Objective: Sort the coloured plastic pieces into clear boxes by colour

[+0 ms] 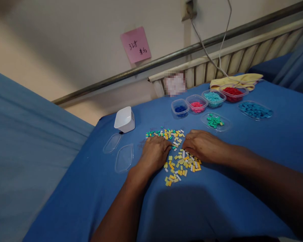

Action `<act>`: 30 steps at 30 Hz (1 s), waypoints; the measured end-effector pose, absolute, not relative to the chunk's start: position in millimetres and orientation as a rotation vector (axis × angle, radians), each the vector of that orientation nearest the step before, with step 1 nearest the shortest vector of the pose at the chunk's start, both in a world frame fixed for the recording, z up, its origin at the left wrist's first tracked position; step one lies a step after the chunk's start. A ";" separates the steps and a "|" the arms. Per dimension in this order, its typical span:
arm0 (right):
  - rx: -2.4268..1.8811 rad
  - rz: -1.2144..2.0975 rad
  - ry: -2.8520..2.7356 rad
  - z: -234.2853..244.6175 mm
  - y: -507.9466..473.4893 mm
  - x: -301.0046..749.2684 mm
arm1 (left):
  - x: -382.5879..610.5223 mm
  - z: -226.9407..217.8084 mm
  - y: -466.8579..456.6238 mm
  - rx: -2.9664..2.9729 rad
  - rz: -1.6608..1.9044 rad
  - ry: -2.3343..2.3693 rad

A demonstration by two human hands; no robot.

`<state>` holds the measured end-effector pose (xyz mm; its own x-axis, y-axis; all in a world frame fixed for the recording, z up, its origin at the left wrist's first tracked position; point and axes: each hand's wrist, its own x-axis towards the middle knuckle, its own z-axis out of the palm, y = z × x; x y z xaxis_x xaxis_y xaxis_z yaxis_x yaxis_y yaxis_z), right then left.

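Head view: left hand (154, 150) and right hand (202, 145) arch among bricks (183, 163), fingers (168, 144) curled, pinch impossible to tell.

left hand (155, 150) rested beside loose yellow bricks (184, 163) | right hand (202, 144) curled at their other side | white tub (128, 125) stood beyond left hand | green bricks (213, 121) lay beyond right hand

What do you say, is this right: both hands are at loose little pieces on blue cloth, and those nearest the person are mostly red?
The colour is wrong: in the head view, the pieces nearest the person are mostly yellow. Yes, the left hand and right hand are at loose pieces on blue cloth.
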<state>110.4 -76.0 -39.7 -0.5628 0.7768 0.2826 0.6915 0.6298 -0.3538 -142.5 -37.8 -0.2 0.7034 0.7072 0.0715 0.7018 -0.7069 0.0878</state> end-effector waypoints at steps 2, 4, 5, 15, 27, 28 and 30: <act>-1.167 0.234 -2.511 -40.2 -76.3 109.8 | -143.6 -1.0 -38.1 2.875 0.266 1.167; -1.172 0.201 -2.523 -40.8 -76.7 108.6 | -145.2 -2.6 -38.0 2.885 0.392 1.145; -1.176 0.192 -2.511 -41.0 -76.8 107.9 | -145.9 -3.5 -38.0 2.886 0.435 1.132; -1.184 0.194 -2.326 -33.1 -79.9 109.4 | -142.8 -0.3 -41.9 3.030 0.204 1.050; -1.054 0.255 -2.375 -37.6 -79.7 108.6 | -129.6 8.2 -49.5 2.968 -0.097 1.014; -1.046 0.261 -2.373 -37.7 -79.8 108.5 | -127.3 8.3 -49.1 2.950 -0.106 1.039; -1.033 0.272 -2.365 -37.7 -79.9 108.4 | -124.3 8.6 -47.8 2.936 -0.115 1.061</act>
